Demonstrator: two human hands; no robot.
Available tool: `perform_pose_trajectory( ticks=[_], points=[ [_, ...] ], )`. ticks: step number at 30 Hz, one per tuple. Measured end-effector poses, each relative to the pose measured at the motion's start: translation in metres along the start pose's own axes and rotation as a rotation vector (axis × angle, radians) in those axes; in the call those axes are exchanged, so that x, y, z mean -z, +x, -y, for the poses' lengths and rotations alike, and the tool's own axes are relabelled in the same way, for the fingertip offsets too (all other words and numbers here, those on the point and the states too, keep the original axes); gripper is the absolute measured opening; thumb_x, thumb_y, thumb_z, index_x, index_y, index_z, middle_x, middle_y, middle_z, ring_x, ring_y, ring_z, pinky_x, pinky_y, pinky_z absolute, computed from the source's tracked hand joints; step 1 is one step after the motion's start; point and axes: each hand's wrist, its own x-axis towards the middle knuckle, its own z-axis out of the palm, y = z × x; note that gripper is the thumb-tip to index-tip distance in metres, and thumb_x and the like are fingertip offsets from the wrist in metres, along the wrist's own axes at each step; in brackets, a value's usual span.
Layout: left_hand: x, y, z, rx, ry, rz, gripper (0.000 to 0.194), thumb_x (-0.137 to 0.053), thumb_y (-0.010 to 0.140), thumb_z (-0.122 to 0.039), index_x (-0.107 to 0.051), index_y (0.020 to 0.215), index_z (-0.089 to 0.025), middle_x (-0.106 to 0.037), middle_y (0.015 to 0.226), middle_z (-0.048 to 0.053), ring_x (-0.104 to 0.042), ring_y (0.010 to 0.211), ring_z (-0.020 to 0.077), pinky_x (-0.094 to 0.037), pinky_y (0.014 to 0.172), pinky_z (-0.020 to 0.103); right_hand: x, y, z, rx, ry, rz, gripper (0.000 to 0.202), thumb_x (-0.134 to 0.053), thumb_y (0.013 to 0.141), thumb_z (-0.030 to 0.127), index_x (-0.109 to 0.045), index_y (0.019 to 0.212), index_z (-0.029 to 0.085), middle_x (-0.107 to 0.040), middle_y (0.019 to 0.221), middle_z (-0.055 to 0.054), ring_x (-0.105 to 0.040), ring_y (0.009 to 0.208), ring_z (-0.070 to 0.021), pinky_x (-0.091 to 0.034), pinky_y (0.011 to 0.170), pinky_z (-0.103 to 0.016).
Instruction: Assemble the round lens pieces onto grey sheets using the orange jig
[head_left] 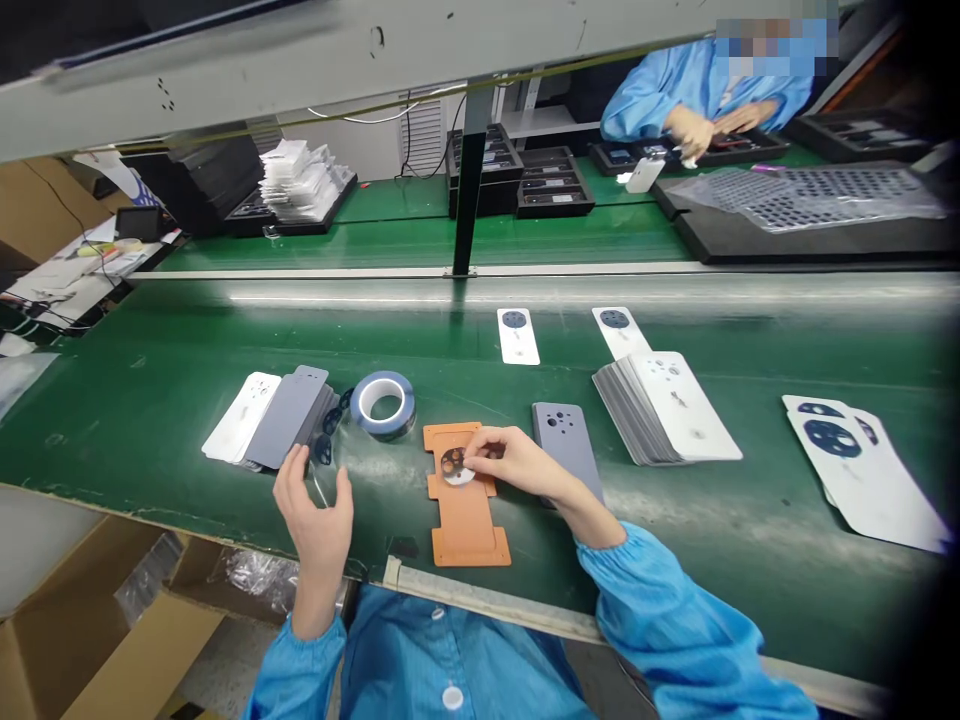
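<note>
One green bench (150, 370) carries the work, an orange jig (465, 525) lying near its front edge. Farthest to the jig's right are white panels with dark round patches (877, 490); between them and the jig stands a fanned stack of white panels (690, 405). Well left of the jig, grey panels (289, 425) overlap white ones. The left hand (315, 515) is left of the jig, thumb and fingers spread apart, near those grey panels. The right hand (514, 462) reaches over the jig from its right, fingertips together on the edge of a round piece. Just off the jig's far left corner sits a blue tape roll (407, 410). Smallest, the round piece (454, 467) is over the jig's far half; whether it touches, I cannot tell.
</note>
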Motion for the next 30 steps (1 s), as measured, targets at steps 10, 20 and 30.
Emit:
perform_pose_trajectory(
  ticks=[10,20,30],
  points=[
    [-0.093,-0.018,-0.015,0.299,-0.324,0.681,0.017,-0.075,0.078,-0.029,-0.071,0.089,-0.016,-0.075,0.086,0.008,-0.066,0.067,0.0151,-0.053,0.067,0.027,-0.002,0.013,-0.023,0.040,-0.129,-0.145,0.032,-0.077,0.081,0.047,-0.063,0.088,0.019,-0.067,0.080,-0.001,-0.059,0.067,-0.0145,-0.048,0.063,-0.029],
    [-0.105,-0.012,-0.010,0.358,-0.355,0.748,0.021,-0.075,0.077,-0.036,-0.068,0.081,-0.016,-0.070,0.078,0.005,-0.055,0.058,0.0119,-0.043,0.057,0.023,0.002,0.009,-0.020,0.067,-0.148,-0.187,0.023,-0.076,0.082,0.040,-0.064,0.087,0.020,-0.065,0.079,0.000,-0.054,0.066,-0.0146,-0.045,0.064,-0.030],
    [-0.110,-0.012,-0.014,0.329,-0.241,0.722,0.020,-0.075,0.077,-0.035,-0.063,0.077,-0.018,-0.068,0.075,0.002,-0.050,0.054,0.0105,-0.039,0.056,0.023,-0.003,0.011,-0.028,0.111,-0.253,-0.188,0.011,-0.068,0.084,0.030,-0.061,0.086,0.022,-0.064,0.086,-0.001,-0.054,0.069,-0.0148,-0.047,0.066,-0.030]
  ],
)
